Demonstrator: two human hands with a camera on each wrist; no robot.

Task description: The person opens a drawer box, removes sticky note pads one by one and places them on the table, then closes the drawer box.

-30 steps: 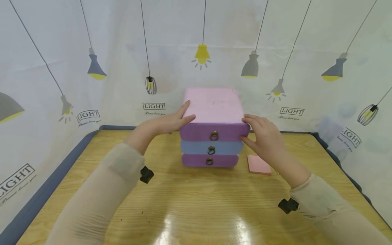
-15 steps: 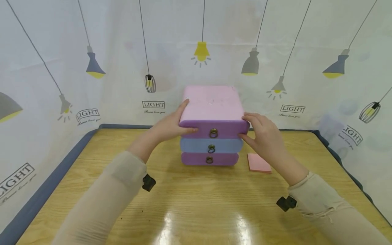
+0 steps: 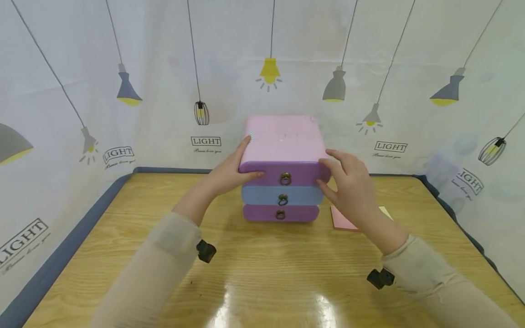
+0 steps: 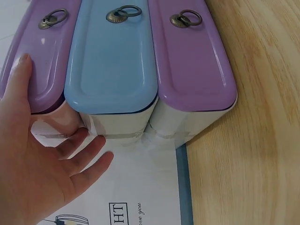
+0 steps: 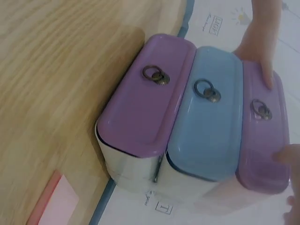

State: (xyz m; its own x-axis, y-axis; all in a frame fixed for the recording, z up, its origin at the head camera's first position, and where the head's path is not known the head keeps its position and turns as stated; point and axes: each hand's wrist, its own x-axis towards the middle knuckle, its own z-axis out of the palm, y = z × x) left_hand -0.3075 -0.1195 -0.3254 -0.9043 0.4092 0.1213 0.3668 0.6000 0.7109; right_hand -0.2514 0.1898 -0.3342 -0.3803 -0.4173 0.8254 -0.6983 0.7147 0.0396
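Observation:
A small drawer cabinet with a pink top (image 3: 283,136) stands on the table in the head view. Its three fronts, each with a bronze ring pull, are a purple top drawer (image 3: 303,174), a blue middle drawer (image 3: 262,194) and a purple bottom drawer (image 3: 262,213). My left hand (image 3: 225,175) lies at the upper left corner, thumb on the purple front, fingers extended along the side; the left wrist view shows those fingers (image 4: 89,161) loosely spread. At the upper right corner, my right hand (image 3: 352,184) touches the top drawer with its fingertips and thumb.
A pink pad of sticky notes (image 3: 342,221) lies right of the cabinet, partly behind the right hand. Beyond it a yellow pad (image 3: 385,212) peeks out past the wrist. The wooden table (image 3: 262,269) meets a lamp-printed cloth (image 3: 164,91) at the back.
My left thumb has come down from the pink top onto the purple front. The right fingertips have shifted slightly left, as has the cabinet's upper right corner.

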